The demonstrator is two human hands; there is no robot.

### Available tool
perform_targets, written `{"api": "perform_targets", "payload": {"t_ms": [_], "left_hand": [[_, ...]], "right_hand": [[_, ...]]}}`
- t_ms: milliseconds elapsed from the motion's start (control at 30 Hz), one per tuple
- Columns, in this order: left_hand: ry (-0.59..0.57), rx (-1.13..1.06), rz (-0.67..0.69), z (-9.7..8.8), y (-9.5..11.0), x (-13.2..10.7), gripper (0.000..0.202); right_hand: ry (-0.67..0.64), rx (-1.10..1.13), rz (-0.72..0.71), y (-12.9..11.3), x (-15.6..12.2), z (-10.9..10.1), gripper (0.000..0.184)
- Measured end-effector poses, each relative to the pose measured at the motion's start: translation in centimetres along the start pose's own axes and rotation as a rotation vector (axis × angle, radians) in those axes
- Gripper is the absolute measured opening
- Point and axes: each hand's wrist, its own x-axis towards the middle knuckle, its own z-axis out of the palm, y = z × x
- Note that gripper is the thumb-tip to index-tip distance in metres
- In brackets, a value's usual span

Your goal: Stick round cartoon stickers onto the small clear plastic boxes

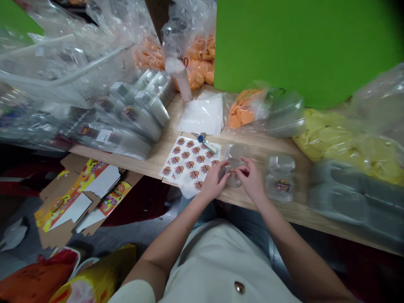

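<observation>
A clear plastic clamshell container [235, 152] lies opened on the table in front of me. A small burger sticker [232, 171] is on its near half, between my hands. My left hand [215, 179] grips the container's left edge, its thumb close to the sticker. My right hand [251, 174] is closed in a pinch at the sticker's right side. Left of them lies a white sheet of burger stickers [189, 162], with a pale green-handled cutter [208, 145] on its upper edge. To the right rests another clear container [280, 176] with a burger sticker on it.
Stacked clear containers stand on the right [353, 193], and packed container stacks [123, 113] on the left. Behind are white sheets [202, 111], a bag of orange pieces [243, 111] and a bag of yellow pieces [334, 139]. Printed cardboard [78, 198] lies below the table's left edge.
</observation>
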Motion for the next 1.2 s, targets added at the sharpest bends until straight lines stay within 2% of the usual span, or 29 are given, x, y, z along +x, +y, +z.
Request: {"api": "perform_targets", "payload": {"t_ms": [67,167,200,233,333,367,433,467,500,533,600,667,733,800,867,933,1033,1100,1133,1200], "left_hand": [[0.021,0.016,-0.009,0.2,-0.1,0.1,0.039],[0.028,0.006,-0.030,0.5,-0.3,0.3,0.039],[0.024,-0.006,-0.034,0.5,-0.3,0.4,0.039],[0.016,-0.022,-0.034,0.4,-0.3,0.4,0.039],[0.062,-0.057,-0.040,-0.5,0.0,0.2,0.039],[0.125,-0.056,-0.063,-1.0,0.2,0.0,0.036],[0.289,-0.079,-0.174,-2.1,0.9,-0.7,0.030],[0.335,-0.137,-0.260,-2.6,1.4,-1.0,0.028],[0.320,-0.242,-0.352,-3.1,1.9,-1.3,0.028],[0.248,-0.390,-0.440,-3.4,2.5,-1.5,0.030],[0.025,-0.720,-0.566,-3.5,3.8,-1.5,0.035],[-0.141,-0.915,-0.611,-2.7,5.0,-1.3,0.036],[-0.214,-0.880,-0.581,-1.4,6.0,-0.9,0.030],[-0.237,-0.649,-0.450,0.0,6.5,-0.7,0.028],[-0.178,-0.369,-0.266,0.7,6.4,-1.0,0.028],[-0.061,-0.168,-0.158,0.5,5.6,-1.9,0.023],[0.165,-0.017,-0.220,-1.7,3.1,-4.5,0.017],[0.390,0.070,-0.306,-3.9,1.0,-6.7,0.016],[0.506,0.088,-0.355,-5.0,0.0,-7.7,0.017],[0.699,0.000,-0.493,-6.7,-1.7,-9.6,0.021]], "right_hand": [[0.067,-0.169,-0.064,-0.5,-0.4,-0.3,0.047],[0.311,-0.453,-0.203,-1.2,-1.1,-1.1,0.051],[0.329,-0.500,-0.254,-1.3,-1.2,-1.3,0.055],[0.283,-0.522,-0.310,-1.2,-1.3,-1.4,0.059],[0.001,-0.516,-0.443,-0.5,-1.2,-1.2,0.070],[-0.034,-0.494,-0.451,-0.3,-1.1,-1.0,0.072],[0.006,-0.397,-0.420,-0.3,-1.0,-0.8,0.074],[0.026,-0.330,-0.402,-0.5,-1.0,-0.7,0.076],[0.028,-0.262,-0.393,-0.8,-1.2,-0.8,0.079],[0.011,-0.204,-0.391,-1.2,-1.5,-1.0,0.081],[-0.036,-0.136,-0.393,-2.0,-2.5,-1.8,0.084],[-0.046,-0.152,-0.375,-2.5,-3.7,-3.2,0.084],[-0.045,-0.234,-0.368,-2.4,-4.9,-5.4,0.082],[-0.034,-0.354,-0.384,-1.3,-5.7,-8.0,0.076],[-0.005,-0.480,-0.403,0.8,-6.0,-10.8,0.067],[0.006,-0.589,-0.385,3.4,-5.9,-13.1,0.061],[-0.050,-0.672,-0.336,6.6,-5.6,-15.2,0.061],[-0.042,-0.691,-0.349,6.8,-5.5,-15.1,0.065],[-0.012,-0.694,-0.371,6.2,-5.4,-14.4,0.067],[0.066,-0.664,-0.430,3.8,-5.1,-11.6,0.064]]}}
